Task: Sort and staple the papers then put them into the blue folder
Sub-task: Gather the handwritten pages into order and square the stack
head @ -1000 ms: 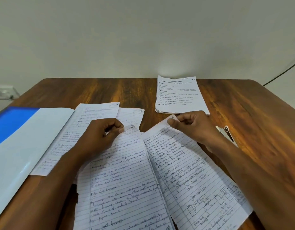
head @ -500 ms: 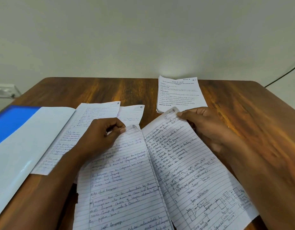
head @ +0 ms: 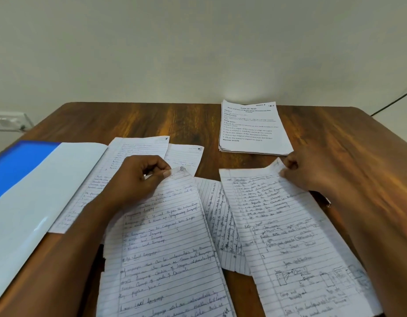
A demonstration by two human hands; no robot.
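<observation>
Sorting step: left hand pinches page-one sheet, right hand pinches diagram sheet; next, stack in order

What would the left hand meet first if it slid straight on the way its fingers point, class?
Judging by the one view, the left hand, pinching the page marked 1, points right and slightly away; it would probably first meet the small sheet beyond that page's corner.

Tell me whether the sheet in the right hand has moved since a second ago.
Yes. The sheet in the right hand swung right, away from the left-hand sheet, uncovering another page.
</observation>
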